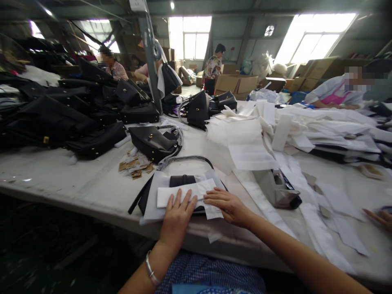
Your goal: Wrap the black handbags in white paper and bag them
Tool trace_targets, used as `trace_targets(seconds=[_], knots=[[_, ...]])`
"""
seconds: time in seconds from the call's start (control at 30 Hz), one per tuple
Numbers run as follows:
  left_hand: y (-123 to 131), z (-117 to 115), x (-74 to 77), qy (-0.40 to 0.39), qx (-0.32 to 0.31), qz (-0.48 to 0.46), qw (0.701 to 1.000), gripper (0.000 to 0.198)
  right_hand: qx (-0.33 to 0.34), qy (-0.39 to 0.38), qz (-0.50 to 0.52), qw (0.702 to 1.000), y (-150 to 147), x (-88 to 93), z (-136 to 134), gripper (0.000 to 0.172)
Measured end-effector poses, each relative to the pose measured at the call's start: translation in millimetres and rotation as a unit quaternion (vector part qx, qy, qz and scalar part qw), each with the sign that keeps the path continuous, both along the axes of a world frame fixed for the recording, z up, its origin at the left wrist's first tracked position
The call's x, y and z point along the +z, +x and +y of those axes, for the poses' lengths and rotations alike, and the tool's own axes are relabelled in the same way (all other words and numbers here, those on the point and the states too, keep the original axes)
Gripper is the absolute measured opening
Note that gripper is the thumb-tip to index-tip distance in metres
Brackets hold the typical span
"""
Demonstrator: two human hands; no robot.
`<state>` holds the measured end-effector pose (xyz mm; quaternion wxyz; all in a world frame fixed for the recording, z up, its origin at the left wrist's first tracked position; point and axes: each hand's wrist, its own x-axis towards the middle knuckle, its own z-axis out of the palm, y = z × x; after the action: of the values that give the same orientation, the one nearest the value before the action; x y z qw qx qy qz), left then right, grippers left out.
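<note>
A black handbag (142,203) lies flat at the table's front edge, its strap (196,158) looped away from me and partly wrapped in clear film. White tissue paper (154,183) covers much of its face, and a folded white foam strip (163,197) rests across it. My left hand (180,210) lies on the strip with fingers spread. My right hand (228,204) lies flat over the strip's right end and the thin white sheet there, fingers stretched out. Neither hand is wrapped round anything.
A grey tape dispenser (275,190) stands at the right, near white foam sheets (245,141) in a heap. Small paper packets (134,164) lie left of another black handbag (153,141). Many black bags (55,118) pile up at the left. A co-worker's hand (379,218) shows at the right edge.
</note>
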<state>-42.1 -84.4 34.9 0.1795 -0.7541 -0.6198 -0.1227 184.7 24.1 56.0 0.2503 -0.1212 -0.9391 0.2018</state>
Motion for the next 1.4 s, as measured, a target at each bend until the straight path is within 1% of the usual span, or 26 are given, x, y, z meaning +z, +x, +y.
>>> trace_targets(seconds=[0.07,0.13,0.17,0.23,0.3,0.37,0.4,0.5,0.53,0.6,0.63,0.7,0.73,0.8,0.87,0.93,1.03,1.1,1.17,1.2,1.23,1.3,1.4], knots=[[4,-1,7.1,-0.022,-0.015,0.018,0.999,0.048,0.010,0.020,0.003,1.000,3,-10.6,3,0.043],[8,-1,15.9,-0.045,-0.041,0.029,0.998,0.044,0.017,0.039,0.004,0.999,4,-16.3,4,0.042],[11,-1,20.3,-0.060,-0.054,0.025,0.996,0.046,0.018,0.046,0.004,0.999,5,-17.7,4,0.042],[15,2,27.7,-0.091,-0.066,-0.001,0.994,0.056,0.017,0.059,0.005,0.998,6,-18.7,4,0.042],[19,5,31.0,-0.108,-0.057,-0.035,0.992,0.057,0.013,0.071,0.006,0.997,7,-19.6,2,0.042],[21,7,29.0,-0.096,-0.044,-0.054,0.993,0.052,0.008,0.089,0.009,0.996,6,-22.1,0,0.042],[22,7,26.4,-0.083,-0.040,-0.057,0.994,0.052,0.001,0.100,0.011,0.995,6,-24.0,-2,0.042],[25,5,14.9,-0.037,-0.033,-0.060,0.997,0.063,-0.032,0.129,0.027,0.991,6,-29.2,-10,0.041],[26,4,10.8,-0.024,-0.033,-0.062,0.997,0.063,-0.040,0.134,0.035,0.990,7,-29.1,-13,0.041],[28,2,3.5,-0.005,-0.038,-0.066,0.997,0.058,-0.035,0.123,0.048,0.991,12,-22.6,-20,0.043],[28,1,0.6,0.001,-0.042,-0.067,0.997,0.054,-0.020,0.101,0.050,0.993,16,-15.7,-21,0.044],[28,0,-3.6,0.009,-0.048,-0.068,0.996,0.049,0.012,0.030,0.045,0.998,21,3.9,-20,0.043],[28,0,-4.8,0.013,-0.049,-0.067,0.996,0.047,0.018,-0.004,0.046,0.999,22,15.0,-16,0.039],[28,1,-5.9,0.022,-0.053,-0.064,0.996,0.046,-0.002,-0.034,0.049,0.998,14,34.4,-3,0.033],[28,1,-6.2,0.025,-0.055,-0.061,0.996,0.046,-0.041,-0.011,0.030,0.999,-4,43.9,16,0.032],[28,1,-6.6,0.028,-0.053,-0.066,0.996,0.045,-0.061,0.025,-0.034,0.997,-29,41.5,36,0.035],[29,1,-8.3,0.035,-0.048,-0.083,0.995,0.043,-0.076,0.056,-0.170,0.981,-61,25.9,58,0.042],[29,1,-9.3,0.039,-0.052,-0.089,0.994,0.042,-0.109,0.072,-0.231,0.964,-72,18.3,63,0.039],[28,1,-9.6,0.042,-0.057,-0.089,0.993,0.042,-0.143,0.089,-0.266,0.949,-75,18.0,63,0.036],[28,1,-9.4,0.044,-0.059,-0.087,0.993,0.042,-0.150,0.098,-0.281,0.943,-75,20.0,62,0.035],[28,1,-9.2,0.045,-0.060,-0.085,0.994,0.042,-0.148,0.105,-0.297,0.937,-74,22.8,62,0.035],[27,1,-8.9,0.045,-0.062,-0.079,0.994,0.043,-0.116,0.119,-0.316,0.934,-72,27.6,63,0.035],[26,0,-9.4,0.049,-0.069,-0.067,0.994,0.042,-0.035,0.132,-0.283,0.949,-64,27.8,67,0.031]])
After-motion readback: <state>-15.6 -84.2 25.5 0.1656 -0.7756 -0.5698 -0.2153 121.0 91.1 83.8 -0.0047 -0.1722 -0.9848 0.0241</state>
